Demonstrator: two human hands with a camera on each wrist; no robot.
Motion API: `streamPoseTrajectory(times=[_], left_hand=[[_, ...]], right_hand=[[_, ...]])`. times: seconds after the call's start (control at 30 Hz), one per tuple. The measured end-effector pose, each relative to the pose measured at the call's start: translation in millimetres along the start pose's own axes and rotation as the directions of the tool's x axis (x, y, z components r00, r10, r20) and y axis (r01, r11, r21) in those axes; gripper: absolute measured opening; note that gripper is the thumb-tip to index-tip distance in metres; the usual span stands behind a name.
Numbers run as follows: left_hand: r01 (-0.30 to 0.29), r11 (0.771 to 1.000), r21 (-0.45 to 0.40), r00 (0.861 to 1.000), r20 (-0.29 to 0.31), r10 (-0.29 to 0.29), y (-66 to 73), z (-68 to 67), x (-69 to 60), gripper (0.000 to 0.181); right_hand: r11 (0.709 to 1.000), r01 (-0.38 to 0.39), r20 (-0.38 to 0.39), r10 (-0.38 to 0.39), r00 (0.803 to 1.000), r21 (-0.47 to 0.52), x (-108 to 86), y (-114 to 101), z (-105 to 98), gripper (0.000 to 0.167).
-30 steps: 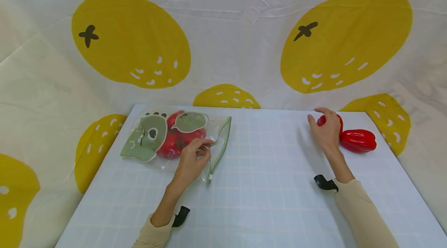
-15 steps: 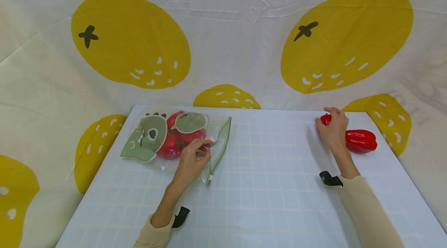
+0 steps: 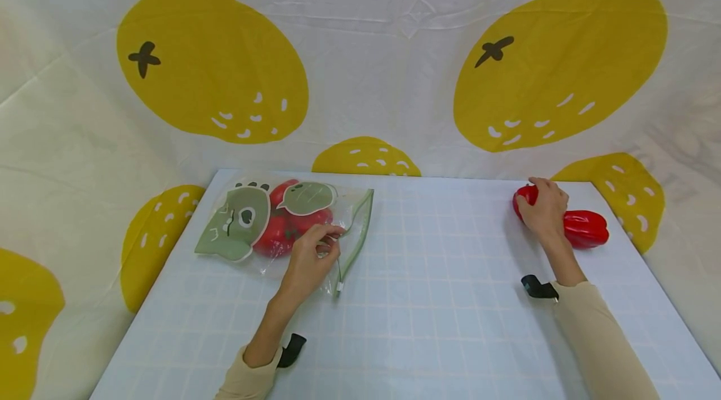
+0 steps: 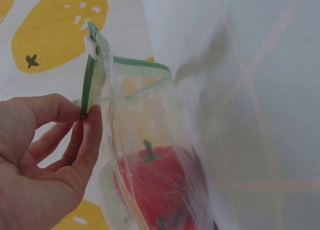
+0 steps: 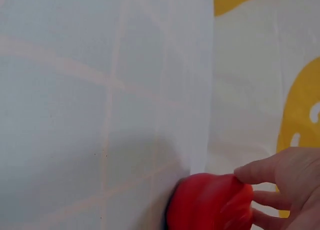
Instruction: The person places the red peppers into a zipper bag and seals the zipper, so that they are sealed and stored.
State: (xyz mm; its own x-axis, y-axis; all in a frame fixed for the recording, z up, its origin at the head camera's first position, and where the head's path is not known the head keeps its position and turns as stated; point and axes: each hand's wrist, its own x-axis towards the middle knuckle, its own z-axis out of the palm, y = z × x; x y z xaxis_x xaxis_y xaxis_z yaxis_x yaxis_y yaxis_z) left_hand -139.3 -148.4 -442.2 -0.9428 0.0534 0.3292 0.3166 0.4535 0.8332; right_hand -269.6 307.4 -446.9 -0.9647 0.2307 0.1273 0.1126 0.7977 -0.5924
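On the left of the table lies a clear zip bag (image 3: 233, 234) with a green animal print and red peppers (image 3: 274, 237) inside. My left hand (image 3: 311, 259) pinches the bag's opening edge between thumb and fingers; in the left wrist view that hand (image 4: 55, 155) holds the green strip (image 4: 87, 84), and the bag's mouth stands apart. At the back right my right hand (image 3: 543, 209) curls round a red pepper (image 3: 519, 203). The right wrist view shows this pepper (image 5: 205, 202) with the hand's (image 5: 295, 185) thumb and fingers on it.
Just right of my right hand lies another red pepper (image 3: 587, 229). The table (image 3: 417, 300) has a pale checked cover, and behind it hangs a white cloth (image 3: 383, 87) with yellow fruit prints. A white slider (image 3: 340, 287) sits at the bag's near corner.
My right hand has moved to the right over the back pepper, and its thumb now lies across the pepper's front. The left hand and the bag have stayed in place.
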Motion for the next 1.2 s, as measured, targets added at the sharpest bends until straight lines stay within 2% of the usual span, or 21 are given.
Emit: streamPoseTrajectory(times=[0.27, 0.47, 0.93, 1.2], left_hand=[[0.017, 1.000, 0.006, 1.000, 0.005, -0.017, 3.3, -1.0, -0.1, 0.027], [0.023, 1.000, 0.005, 1.000, 0.007, -0.023, 2.7, -0.7, 0.2, 0.027], [0.020, 1.000, 0.001, 1.000, 0.012, -0.020, 0.1, -0.6, 0.7, 0.027], [0.015, 1.000, 0.004, 1.000, 0.012, -0.015, 0.3, -0.5, 0.2, 0.028]], right_hand=[[0.995, -0.026, 0.052, 0.031, 0.998, -0.092, 0.0, -2, -7, 0.067], [0.993, 0.001, 0.069, 0.007, 0.998, -0.121, -1.9, -2, -12, 0.066], [0.996, 0.030, 0.051, -0.026, 0.998, -0.081, -12.7, -6, -22, 0.069], [0.999, 0.048, 0.042, -0.048, 0.998, -0.003, -20.4, -9, -20, 0.065]])
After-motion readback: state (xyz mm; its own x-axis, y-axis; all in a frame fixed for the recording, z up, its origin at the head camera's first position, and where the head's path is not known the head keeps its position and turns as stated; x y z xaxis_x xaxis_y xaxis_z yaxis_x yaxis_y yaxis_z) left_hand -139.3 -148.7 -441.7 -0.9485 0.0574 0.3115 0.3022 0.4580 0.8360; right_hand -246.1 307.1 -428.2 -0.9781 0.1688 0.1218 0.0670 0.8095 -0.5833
